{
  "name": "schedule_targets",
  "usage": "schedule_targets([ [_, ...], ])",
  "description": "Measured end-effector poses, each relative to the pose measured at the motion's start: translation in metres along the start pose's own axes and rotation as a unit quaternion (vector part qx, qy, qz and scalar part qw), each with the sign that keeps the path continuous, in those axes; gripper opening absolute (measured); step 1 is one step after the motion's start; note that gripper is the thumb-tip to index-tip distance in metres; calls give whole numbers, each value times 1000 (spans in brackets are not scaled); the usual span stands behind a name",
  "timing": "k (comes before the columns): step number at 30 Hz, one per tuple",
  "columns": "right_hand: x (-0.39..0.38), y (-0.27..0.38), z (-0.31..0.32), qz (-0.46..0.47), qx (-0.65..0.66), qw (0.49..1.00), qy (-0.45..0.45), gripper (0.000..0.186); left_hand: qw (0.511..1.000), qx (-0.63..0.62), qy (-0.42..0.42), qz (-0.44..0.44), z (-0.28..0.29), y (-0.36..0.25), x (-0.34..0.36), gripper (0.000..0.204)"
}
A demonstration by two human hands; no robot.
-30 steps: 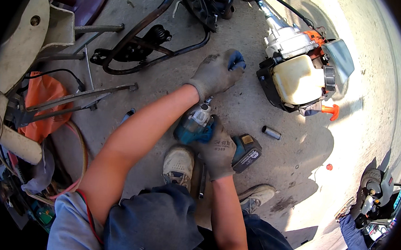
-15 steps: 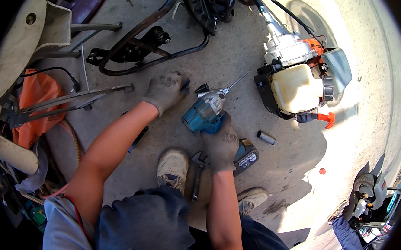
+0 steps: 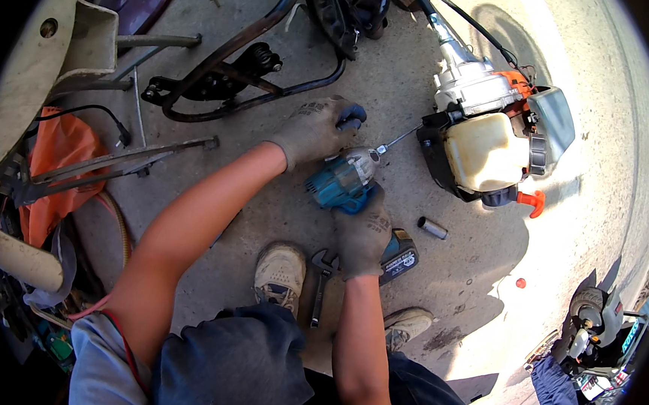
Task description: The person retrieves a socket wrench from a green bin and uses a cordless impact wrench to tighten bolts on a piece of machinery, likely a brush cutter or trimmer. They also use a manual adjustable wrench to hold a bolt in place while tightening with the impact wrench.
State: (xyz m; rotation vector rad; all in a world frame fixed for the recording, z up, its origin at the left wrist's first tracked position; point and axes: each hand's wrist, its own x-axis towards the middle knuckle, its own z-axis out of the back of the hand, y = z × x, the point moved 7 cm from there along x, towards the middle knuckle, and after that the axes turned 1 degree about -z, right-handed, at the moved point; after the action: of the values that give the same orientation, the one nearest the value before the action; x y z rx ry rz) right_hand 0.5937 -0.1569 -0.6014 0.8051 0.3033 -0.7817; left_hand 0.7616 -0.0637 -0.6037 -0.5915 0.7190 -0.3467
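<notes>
My gloved right hand (image 3: 363,239) is wrapped round the handle of a teal cordless impact driver (image 3: 341,181) with a battery (image 3: 400,257) at its base. Its long thin bit (image 3: 403,138) points up and right, the tip at the black housing of a small engine (image 3: 486,150); I cannot tell whether they touch. My gloved left hand (image 3: 318,130) is just above the driver's nose, its dark-tipped fingers curled. What they hold, if anything, is hidden. The engine has a cream tank, an orange pull handle (image 3: 533,202) and a metal shaft (image 3: 445,38).
A metal socket (image 3: 432,227) and an open-ended wrench (image 3: 322,285) lie on the concrete near my shoes (image 3: 280,275). A bent dark tube frame (image 3: 221,60) lies ahead. Metal stands and an orange bag (image 3: 55,176) are at left, a wheeled machine (image 3: 602,320) at far right.
My left hand has moved right, over the spot beside the driver where a small black piece lay. The driver has shifted slightly right, its bit now reaching the engine's edge.
</notes>
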Motion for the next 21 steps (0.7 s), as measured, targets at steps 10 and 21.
schedule_targets([
  [10,4,0,1,-17,-10,1000,5,62,981,-135,131,-53,-30,-54,44,36],
  [21,18,15,-14,-70,3,996,50,63,959,-219,178,-35,-46,-60,75,26],
])
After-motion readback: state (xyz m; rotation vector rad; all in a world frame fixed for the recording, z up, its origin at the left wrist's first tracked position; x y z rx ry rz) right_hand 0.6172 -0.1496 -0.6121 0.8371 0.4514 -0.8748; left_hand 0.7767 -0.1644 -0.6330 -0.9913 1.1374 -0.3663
